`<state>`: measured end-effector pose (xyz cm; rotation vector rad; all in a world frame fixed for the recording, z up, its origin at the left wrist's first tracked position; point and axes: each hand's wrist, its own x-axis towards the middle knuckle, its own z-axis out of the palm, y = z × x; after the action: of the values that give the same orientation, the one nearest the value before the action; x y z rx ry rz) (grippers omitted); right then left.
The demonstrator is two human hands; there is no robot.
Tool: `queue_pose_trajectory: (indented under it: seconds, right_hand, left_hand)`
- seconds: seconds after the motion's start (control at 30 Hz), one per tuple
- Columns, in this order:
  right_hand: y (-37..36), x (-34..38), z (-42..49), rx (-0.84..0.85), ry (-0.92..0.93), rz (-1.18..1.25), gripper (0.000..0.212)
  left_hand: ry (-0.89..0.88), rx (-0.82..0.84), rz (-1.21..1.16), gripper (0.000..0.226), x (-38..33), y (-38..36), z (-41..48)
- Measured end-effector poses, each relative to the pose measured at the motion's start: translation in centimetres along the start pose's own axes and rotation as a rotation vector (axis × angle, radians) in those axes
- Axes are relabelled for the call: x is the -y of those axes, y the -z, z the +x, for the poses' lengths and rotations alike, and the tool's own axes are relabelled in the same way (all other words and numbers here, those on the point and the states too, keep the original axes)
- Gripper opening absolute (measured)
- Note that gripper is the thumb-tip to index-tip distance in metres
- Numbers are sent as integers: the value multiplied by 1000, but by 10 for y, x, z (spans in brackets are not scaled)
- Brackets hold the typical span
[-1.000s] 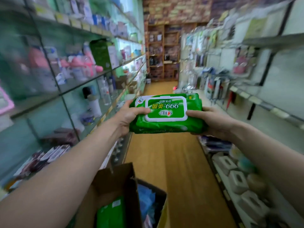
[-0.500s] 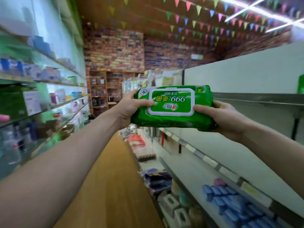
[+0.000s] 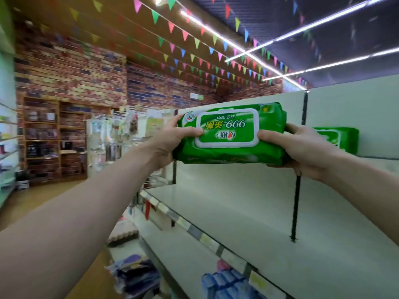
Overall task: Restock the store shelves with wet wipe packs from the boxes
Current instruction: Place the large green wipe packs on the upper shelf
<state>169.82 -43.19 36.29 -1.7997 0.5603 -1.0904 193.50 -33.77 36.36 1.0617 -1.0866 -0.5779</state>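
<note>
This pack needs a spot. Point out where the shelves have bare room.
The wide white shelf below the held pack is bare on both sides of the black upright. The shelf above has a green pack beyond the right hand; the stretch left of it is hidden. Lower down, blue packs crowd the space.

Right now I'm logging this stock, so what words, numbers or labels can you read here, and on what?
"999", a small "%", then "杀菌": on the lid label of the wet wipe pack, upside down to the camera, held by the left hand and right hand.
Small line and logo on that label: too blurred to read.
Second pack behind the right hand: print blurred.
Shelf-edge price tags: unreadable.
</note>
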Motion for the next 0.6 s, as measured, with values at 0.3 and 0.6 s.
queue_pose_trajectory:
  seconds: [0.3, 0.6]
  right_hand:
    - [8, 4, 49, -208, 13, 34, 28]
    - [6, -9, 95, -405, -50, -22, 35]
  left_hand:
    - [-43, 213, -75, 67, 13, -11, 107]
    - [-51, 373, -157, 61, 20, -36, 186]
